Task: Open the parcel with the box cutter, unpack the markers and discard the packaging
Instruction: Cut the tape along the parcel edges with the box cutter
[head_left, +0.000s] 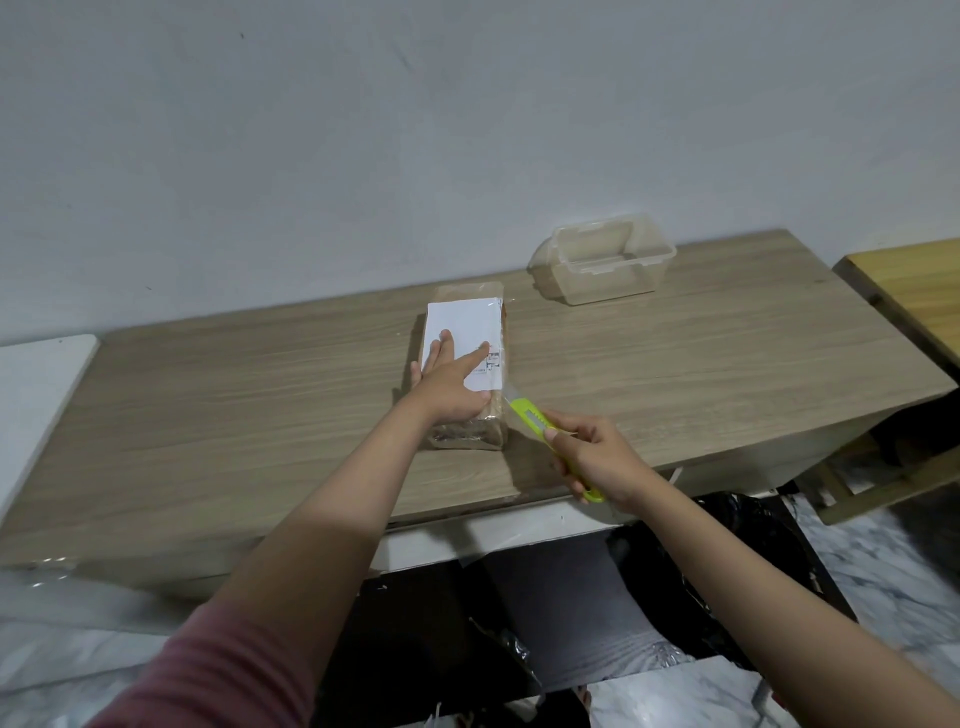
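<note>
A brown parcel (470, 306) wrapped in tape, with a white label on top, lies on the wooden table (260, 395). My left hand (451, 382) rests flat on the label, fingers spread, pressing the parcel down. My right hand (597, 457) grips a lime-green box cutter (530, 415). Its blade tip touches the parcel's near right edge. No markers are visible.
A clear plastic container (605, 260) with its lid hinged open stands at the back right of the table. A black plastic bag (737, 551) sits on the floor below the table's front edge. A yellow wooden table (914, 280) stands at the far right.
</note>
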